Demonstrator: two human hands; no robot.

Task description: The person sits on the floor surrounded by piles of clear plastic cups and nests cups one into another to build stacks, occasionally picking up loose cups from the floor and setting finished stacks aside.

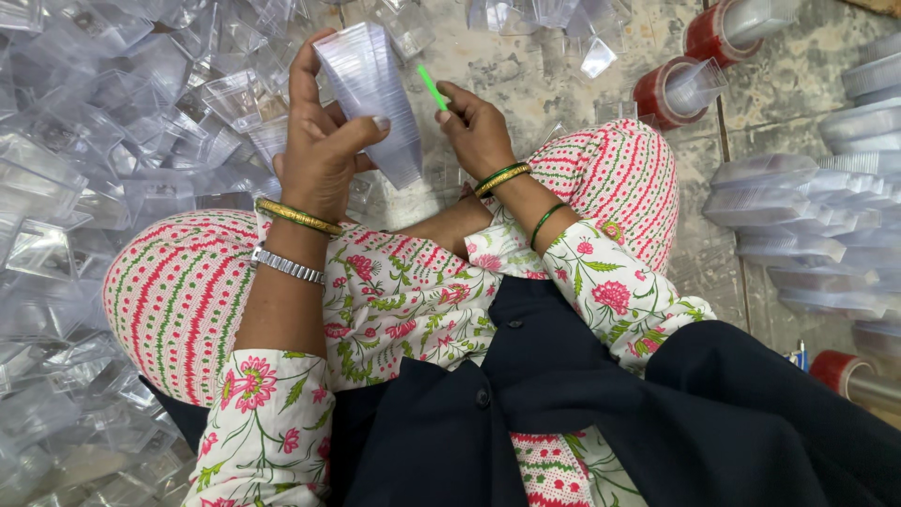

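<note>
My left hand (pixel 319 150) is clamped around a stack of clear plastic cups (pixel 371 99), the thumb pressed across its side and the fingers wrapped behind it, so the stack stands tilted above my lap with its wider end pointing away from me. My right hand (pixel 477 131) is just beside the stack, fingers pinched together on a thin green strip (pixel 432 86) that slants up toward the cups without quite touching them as far as I can tell. On my left wrist sit a gold bangle (pixel 298 217) and a metal watch band (pixel 286 266); green bangles (pixel 502 176) ring my right wrist. I am sitting cross-legged on the stone floor (pixel 526 75), my knees in pink and green patterned trousers (pixel 174 291), a dark apron (pixel 582 413) over my floral tunic. To my left lies a big heap of loose clear cups (pixel 103 141), spreading from near my knee up to the top edge. To my right are stacked clear plastic lids (pixel 798 225), and near them several rolls of red tape (pixel 671 92), well apart from my hands
</note>
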